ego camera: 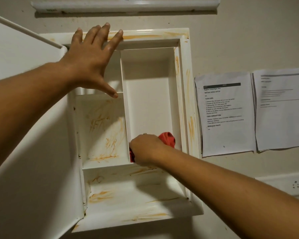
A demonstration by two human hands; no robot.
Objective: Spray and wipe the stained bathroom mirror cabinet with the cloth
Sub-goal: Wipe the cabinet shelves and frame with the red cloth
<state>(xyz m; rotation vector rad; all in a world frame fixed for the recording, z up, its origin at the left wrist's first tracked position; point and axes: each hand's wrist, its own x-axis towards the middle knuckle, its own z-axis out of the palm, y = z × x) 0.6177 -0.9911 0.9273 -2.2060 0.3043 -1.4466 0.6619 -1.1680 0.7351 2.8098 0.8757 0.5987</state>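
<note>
Leverage, we judge, explains our left hand [88, 61] splayed on the cabinet frame [183, 83] while our right hand [145, 149], clenching the cloth [167, 138], presses inside.

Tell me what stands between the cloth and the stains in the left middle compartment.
The upright divider does: the right hand grips the cloth low in the right compartment, just right of it. Nothing else visible blocks the way.

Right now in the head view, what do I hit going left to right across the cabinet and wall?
Open cabinet door → left hand, flat on the top frame → right hand gripping the red cloth → stained right frame → two printed sheets.
</note>
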